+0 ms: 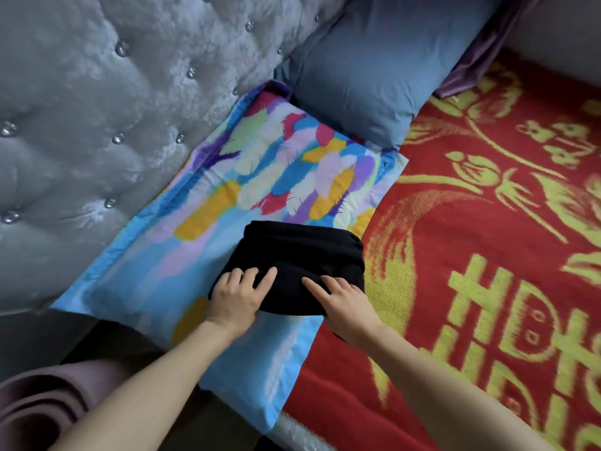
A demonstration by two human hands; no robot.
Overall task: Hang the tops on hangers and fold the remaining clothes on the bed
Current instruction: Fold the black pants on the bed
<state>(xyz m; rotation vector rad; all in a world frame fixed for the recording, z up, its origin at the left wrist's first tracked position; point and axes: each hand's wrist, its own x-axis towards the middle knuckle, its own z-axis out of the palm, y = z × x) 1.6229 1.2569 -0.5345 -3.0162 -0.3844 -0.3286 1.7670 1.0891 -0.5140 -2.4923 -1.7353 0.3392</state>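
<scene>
**Black garment folded small, both hands flat on it**

From my feed, the red and yellow blanket (487, 288) covers the bed from 3 to 5 o'clock. The grey tufted headboard (97, 109) takes the 9 to 11 o'clock side. A blue-grey pillow (374, 66) leans at 12 to 1 o'clock, and a feather-print pillow (227, 196) lies flat through the middle. A rolled mat (32, 411) sits off the bed at 7 o'clock.

The black garment (302, 255) is a compact folded bundle just below centre, on the near part of the feather-print pillow, its right edge reaching the blanket.

My left hand (235, 294) lies on the bundle's 8 o'clock corner and my right hand (344, 301) on its 5 o'clock corner. Both are spread, with fingers laid flat on the cloth, pressing and not pinching.

I judge this piece folded or nearly so, needing only smoothing. No hangers, tops or other loose clothes are in view, so I cannot tell how much is left.
</scene>
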